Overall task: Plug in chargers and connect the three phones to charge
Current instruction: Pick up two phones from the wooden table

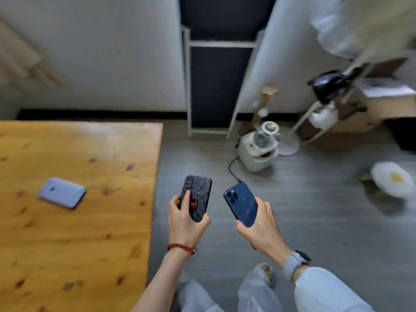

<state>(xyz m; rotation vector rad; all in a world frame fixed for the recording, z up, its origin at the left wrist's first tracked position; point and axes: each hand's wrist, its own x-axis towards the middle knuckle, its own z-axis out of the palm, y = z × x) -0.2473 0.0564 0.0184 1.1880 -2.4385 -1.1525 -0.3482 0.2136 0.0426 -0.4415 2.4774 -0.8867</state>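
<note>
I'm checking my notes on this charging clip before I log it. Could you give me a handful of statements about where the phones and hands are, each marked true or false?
1. The left hand holds a black phone with a red spider on its case. True.
2. The right hand is empty. False: it grips a blue phone, camera side up.
3. A third, pale purple phone lies on the wooden table. True.
4. A charging cable is plugged into the blue phone. False: no cable joins any of the phones.
5. Both held phones rest on the table. False: they are held over the grey floor, beside the table.
</note>
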